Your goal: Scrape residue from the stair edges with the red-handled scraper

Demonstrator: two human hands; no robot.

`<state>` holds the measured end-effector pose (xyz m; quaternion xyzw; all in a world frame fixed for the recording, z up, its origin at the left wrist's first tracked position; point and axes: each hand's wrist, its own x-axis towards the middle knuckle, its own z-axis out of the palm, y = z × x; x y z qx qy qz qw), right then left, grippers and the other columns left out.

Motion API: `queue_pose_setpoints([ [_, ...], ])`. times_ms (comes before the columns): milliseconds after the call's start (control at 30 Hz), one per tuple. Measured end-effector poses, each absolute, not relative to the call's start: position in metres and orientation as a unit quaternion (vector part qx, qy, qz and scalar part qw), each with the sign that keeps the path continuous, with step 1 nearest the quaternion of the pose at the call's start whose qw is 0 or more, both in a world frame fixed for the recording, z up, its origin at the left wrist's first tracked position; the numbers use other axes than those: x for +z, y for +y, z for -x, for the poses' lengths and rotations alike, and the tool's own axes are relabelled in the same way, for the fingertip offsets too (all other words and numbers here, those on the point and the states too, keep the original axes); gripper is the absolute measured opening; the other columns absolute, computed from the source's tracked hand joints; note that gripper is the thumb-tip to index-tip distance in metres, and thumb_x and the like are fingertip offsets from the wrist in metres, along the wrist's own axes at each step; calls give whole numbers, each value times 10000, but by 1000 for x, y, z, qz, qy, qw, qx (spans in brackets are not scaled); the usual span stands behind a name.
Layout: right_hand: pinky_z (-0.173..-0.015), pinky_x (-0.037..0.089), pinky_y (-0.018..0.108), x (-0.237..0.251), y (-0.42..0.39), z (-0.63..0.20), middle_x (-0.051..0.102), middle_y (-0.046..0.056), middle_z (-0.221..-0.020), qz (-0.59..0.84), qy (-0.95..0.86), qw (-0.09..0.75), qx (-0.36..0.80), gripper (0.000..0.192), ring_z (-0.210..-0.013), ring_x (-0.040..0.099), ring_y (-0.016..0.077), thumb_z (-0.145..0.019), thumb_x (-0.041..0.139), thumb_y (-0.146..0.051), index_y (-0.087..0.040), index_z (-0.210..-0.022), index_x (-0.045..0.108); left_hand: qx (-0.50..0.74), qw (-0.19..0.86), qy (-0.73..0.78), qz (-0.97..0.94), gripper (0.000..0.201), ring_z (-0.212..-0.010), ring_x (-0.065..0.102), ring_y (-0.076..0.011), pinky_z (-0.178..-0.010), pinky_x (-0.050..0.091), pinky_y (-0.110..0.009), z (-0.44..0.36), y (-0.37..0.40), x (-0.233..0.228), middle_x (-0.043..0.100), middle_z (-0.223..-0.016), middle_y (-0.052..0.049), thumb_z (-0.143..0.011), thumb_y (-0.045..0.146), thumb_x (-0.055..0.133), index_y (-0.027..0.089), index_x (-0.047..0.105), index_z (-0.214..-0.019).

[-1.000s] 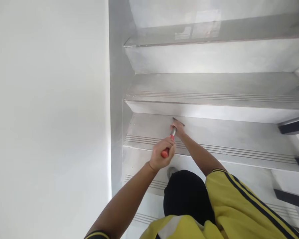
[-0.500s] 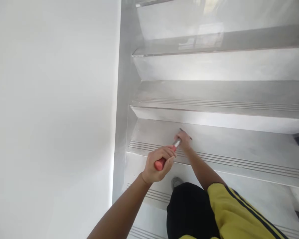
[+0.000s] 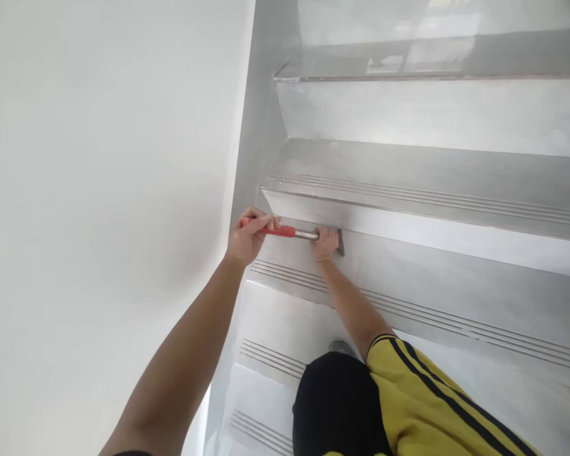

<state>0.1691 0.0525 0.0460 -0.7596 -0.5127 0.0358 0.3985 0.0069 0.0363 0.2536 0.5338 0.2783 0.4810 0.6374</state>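
Observation:
A scraper [image 3: 285, 231] with a red handle, a silver shaft and a dark flat blade lies nearly level across a pale stair tread [image 3: 399, 266]. My left hand [image 3: 250, 234] is wrapped round the red handle, near the side wall of the stairs. Close to the blade, my right hand [image 3: 325, 243] grips the shaft low over the tread. The blade stands edge-on just right of my right hand, at or very near the tread surface; its exact contact cannot be made out.
A white wall [image 3: 109, 158] fills the left side, bordered by a grey skirting [image 3: 261, 101]. More steps rise ahead, with a glossy tread [image 3: 527, 57] above. Grooved lines run along the step edges. My knee [image 3: 337, 405] in black and one shoe [image 3: 342, 347] are below.
Both hands have moved with the scraper, the left one up and leftward, the right one slightly left. The handle has swung from diagonal to nearly level, and the view has shifted.

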Motion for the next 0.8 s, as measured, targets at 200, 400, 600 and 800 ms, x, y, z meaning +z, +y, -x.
queue_pose_setpoints([
  [200,-643,360,307,58,74,-128,506,40,-603,645,-613,453,49,184,-635,488,190,-786,475,-192,-210,-612,419,537,508,398,-544,180,-724,593,-146,-901,448,-416,6,-6,268,547,-613,32,-744,221,624,191,505,-613],
  [400,-610,376,264,57,68,-138,525,6,-565,466,-756,449,96,204,-587,489,150,-739,518,-189,-211,-565,414,432,448,352,-699,137,-779,580,-150,-987,387,-449,6,-64,261,578,-694,-3,-781,173,596,181,540,-656],
  [600,-593,367,280,58,88,-151,509,9,-538,467,-741,468,116,228,-561,466,150,-734,494,-189,-208,-525,405,461,406,312,-725,221,-698,561,-139,-955,418,-447,-15,-49,253,551,-644,-7,-806,198,566,181,492,-598],
  [800,-596,362,274,50,54,-114,515,15,-549,474,-745,460,97,189,-587,475,159,-729,503,-184,-210,-553,436,472,412,373,-684,267,-625,526,-127,-872,470,-431,10,-77,254,511,-598,7,-833,213,528,184,467,-574],
])
